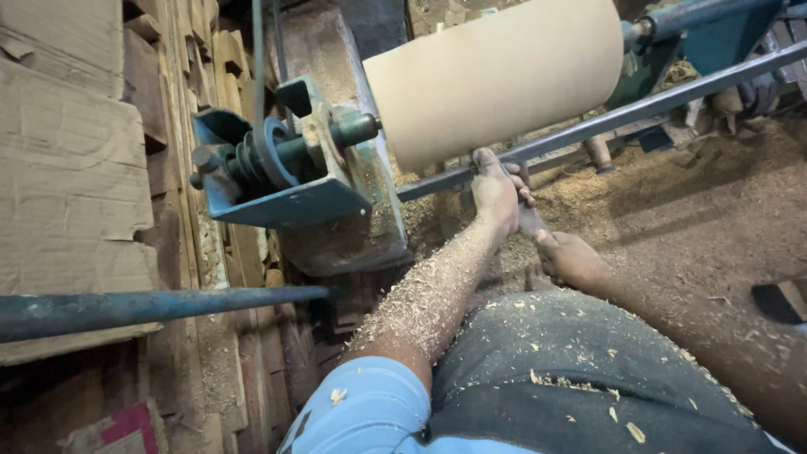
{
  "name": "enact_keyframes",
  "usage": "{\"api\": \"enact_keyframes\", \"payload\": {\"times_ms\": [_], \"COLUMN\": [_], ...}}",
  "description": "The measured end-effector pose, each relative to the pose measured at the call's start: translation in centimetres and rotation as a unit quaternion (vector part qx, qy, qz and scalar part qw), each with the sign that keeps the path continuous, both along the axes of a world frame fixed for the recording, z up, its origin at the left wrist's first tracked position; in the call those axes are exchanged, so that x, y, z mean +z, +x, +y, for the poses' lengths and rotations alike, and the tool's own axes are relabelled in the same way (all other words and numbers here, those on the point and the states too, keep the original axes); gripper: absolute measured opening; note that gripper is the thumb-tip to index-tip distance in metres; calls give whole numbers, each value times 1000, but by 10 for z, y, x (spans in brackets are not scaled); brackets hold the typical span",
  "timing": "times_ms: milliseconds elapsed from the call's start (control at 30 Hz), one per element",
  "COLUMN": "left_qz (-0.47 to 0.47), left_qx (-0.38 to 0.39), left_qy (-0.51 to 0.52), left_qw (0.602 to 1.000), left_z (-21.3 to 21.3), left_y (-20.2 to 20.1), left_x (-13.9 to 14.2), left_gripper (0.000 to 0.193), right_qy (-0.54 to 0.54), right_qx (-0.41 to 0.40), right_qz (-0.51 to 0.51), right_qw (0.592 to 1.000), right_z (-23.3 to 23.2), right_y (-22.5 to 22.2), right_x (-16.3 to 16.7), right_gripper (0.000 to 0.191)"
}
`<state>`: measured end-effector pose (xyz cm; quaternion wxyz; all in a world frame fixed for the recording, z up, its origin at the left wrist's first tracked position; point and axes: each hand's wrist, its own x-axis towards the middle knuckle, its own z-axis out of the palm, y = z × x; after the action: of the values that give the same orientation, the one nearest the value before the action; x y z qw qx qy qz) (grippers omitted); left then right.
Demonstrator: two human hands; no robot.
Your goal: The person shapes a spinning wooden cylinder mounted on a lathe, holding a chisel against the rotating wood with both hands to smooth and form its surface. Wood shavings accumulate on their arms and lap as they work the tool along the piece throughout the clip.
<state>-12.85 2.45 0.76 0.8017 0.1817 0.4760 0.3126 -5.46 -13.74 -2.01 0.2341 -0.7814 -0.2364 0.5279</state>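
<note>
Woodturning workshop, lathe (286,168) (blue), sawdust floor (672,202), stacked planks (202,76)

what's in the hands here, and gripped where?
A turning chisel. The left hand grips its front part at the tool rest bar, beside the wooden cylinder. The right hand holds the rear handle end. The tip is hidden.

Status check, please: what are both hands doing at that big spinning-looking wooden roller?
Left hand grips metal turning tool on long steel rest bar. Right hand holds tool's rear. Pale wooden cylinder mounted on blue lathe. Nothing in between.
</note>
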Motion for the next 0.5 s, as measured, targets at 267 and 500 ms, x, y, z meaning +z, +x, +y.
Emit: {"api": "enact_keyframes", "payload": {"times_ms": [267, 500], "left_qz": [13, -14], "left_qx": [-13, 13], "left_qy": [-8, 0], "left_qw": [1000, 1000], "left_z": [1, 4], "left_y": [-15, -17], "left_x": [11, 3], "left_gripper": [71, 70], "right_qy": [-24, -8], "right_qx": [4, 1], "right_qz": [13, 26], "right_qw": [1000, 1000], "right_z": [7, 7], "right_y": [-7, -14], "right_x": [13, 10], "right_gripper": [49, 51]}}
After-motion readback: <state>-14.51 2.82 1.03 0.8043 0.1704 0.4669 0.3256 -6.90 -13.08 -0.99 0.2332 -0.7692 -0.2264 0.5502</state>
